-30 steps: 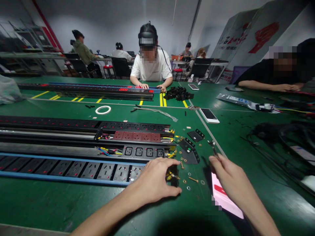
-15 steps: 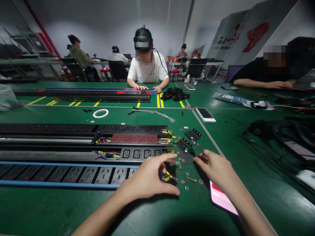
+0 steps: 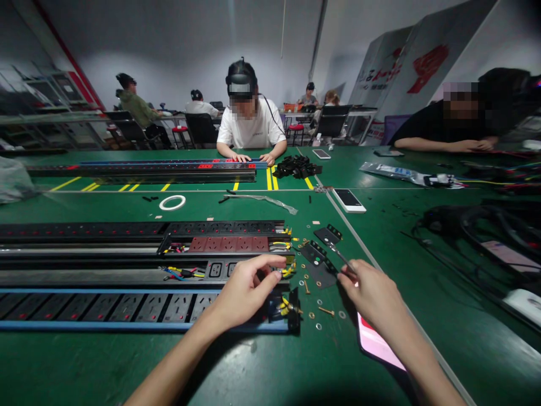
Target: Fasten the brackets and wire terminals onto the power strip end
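My left hand (image 3: 252, 286) hovers over the right ends of the power strips, thumb and index finger curved and apart, with nothing visible between them. Below it lies a blue-edged power strip (image 3: 146, 307), its end plate (image 3: 293, 313) black, with yellow-sleeved wires beside it. My right hand (image 3: 366, 285) is closed on a thin metal tool (image 3: 343, 258) that looks like a wrench. The tool's far end points over black brackets (image 3: 327, 234). Between my hands lie a brass bolt (image 3: 326, 311), a washer (image 3: 342, 314) and several nuts.
More power strips (image 3: 228, 227) lie behind the blue one, loose wires showing. A pink-screened phone (image 3: 380, 344) lies under my right forearm. Farther off are a white tape roll (image 3: 172, 203), a white device (image 3: 349, 201) and black cables (image 3: 473, 237). A co-worker (image 3: 250, 121) sits opposite.
My left hand has drawn up and left from the blue strip's end, uncovering its black end plate, and its fingers are closer together. My right hand still holds the tool, barely moved.
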A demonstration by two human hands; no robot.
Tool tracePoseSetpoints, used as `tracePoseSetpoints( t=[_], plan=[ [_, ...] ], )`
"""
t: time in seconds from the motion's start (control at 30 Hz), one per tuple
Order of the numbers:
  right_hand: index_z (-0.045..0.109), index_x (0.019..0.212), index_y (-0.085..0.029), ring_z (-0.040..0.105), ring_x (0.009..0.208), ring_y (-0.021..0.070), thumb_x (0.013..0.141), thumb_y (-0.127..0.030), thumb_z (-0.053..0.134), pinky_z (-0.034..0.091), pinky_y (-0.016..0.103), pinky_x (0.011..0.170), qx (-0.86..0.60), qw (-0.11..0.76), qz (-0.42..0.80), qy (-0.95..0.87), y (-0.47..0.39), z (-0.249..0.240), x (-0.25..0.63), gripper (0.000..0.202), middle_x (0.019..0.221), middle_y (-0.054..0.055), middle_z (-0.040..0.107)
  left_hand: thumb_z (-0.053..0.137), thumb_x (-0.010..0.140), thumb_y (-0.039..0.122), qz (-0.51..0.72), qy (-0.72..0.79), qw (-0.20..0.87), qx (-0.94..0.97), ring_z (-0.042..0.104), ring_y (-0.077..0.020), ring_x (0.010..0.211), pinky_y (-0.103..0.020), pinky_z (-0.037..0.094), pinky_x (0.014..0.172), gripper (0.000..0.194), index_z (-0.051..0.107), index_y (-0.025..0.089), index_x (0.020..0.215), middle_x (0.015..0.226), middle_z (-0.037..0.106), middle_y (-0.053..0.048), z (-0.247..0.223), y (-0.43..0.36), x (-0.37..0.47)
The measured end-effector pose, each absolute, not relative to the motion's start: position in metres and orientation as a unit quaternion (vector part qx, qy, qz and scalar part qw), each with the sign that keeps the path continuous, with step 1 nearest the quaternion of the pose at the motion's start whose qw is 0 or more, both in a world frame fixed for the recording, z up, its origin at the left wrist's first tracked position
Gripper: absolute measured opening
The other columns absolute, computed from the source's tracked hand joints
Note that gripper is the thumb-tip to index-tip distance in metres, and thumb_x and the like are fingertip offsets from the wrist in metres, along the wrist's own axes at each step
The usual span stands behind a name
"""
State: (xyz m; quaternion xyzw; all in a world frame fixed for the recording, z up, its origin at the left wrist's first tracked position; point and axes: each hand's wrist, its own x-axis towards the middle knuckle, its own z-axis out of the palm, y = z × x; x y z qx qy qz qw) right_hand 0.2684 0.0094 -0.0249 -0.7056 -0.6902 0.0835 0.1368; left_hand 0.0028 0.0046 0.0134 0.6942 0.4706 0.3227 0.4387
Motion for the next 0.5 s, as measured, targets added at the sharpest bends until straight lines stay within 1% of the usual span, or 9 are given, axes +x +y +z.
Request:
tracePoseSetpoints(
  t=[0.07,0.13,0.23,0.33,0.4,0.5],
  plan=[
    [0.058,0.074,-0.022,0.067,0.073,0.0231,0.083,-0.024,0.056,0.038,0.027,0.059,-0.682,0.136,0.163,-0.700,0.001,-0.022,0.267,0.010,0.079,0.005,0.070,0.052,0.094,0.032,0.330,0.471,0.429,0.697,0.065,-0.0168,0.091,-0.022,0.049,0.062,0.033,0.064,0.020,0.122,0.117,0.070,-0.007,0.014,0.006,0.002],
    [0.059,0.074,-0.022,0.067,0.072,0.0233,0.077,-0.021,0.063,0.037,0.027,0.059,-0.657,0.108,0.209,-0.716,-0.008,-0.020,0.263,0.005,0.078,0.004,0.071,0.052,0.095,0.031,0.333,0.476,0.422,0.696,0.067,-0.0175,0.092,-0.023,0.051,0.064,0.031,0.064,0.020,0.121,0.117,0.070,-0.007,0.015,0.007,0.002],
    [0.060,0.074,-0.021,0.067,0.074,0.0254,0.072,-0.013,0.064,0.033,0.027,0.058,-0.647,0.062,0.201,-0.733,-0.016,-0.019,0.253,0.010,0.079,0.006,0.072,0.051,0.095,0.029,0.325,0.486,0.406,0.702,0.068,-0.0180,0.093,-0.027,0.054,0.073,0.030,0.064,0.020,0.121,0.116,0.071,-0.006,0.017,0.010,0.002],
    [0.059,0.073,-0.021,0.068,0.072,0.0258,0.075,-0.009,0.059,0.032,0.027,0.057,-0.658,0.043,0.202,-0.724,-0.016,-0.021,0.248,0.012,0.076,0.007,0.072,0.052,0.094,0.027,0.298,0.492,0.384,0.722,0.068,-0.0194,0.095,-0.032,0.055,0.081,0.031,0.064,0.020,0.121,0.117,0.071,-0.006,0.019,0.014,0.002],
    [0.058,0.074,-0.021,0.068,0.072,0.0258,0.078,-0.011,0.057,0.034,0.028,0.059,-0.662,0.070,0.220,-0.713,-0.013,-0.022,0.249,0.010,0.076,0.007,0.072,0.053,0.093,0.024,0.278,0.489,0.363,0.743,0.068,-0.0203,0.100,-0.035,0.054,0.089,0.030,0.066,0.020,0.120,0.119,0.071,-0.006,0.020,0.020,0.004],
    [0.056,0.074,-0.022,0.068,0.074,0.0243,0.080,-0.022,0.057,0.041,0.028,0.062,-0.644,0.184,0.276,-0.689,-0.008,-0.020,0.253,0.006,0.079,0.006,0.072,0.051,0.092,0.017,0.254,0.476,0.335,0.773,0.065,-0.0204,0.110,-0.037,0.049,0.098,0.030,0.068,0.020,0.116,0.120,0.071,-0.006,0.020,0.030,0.009]
  ],
)
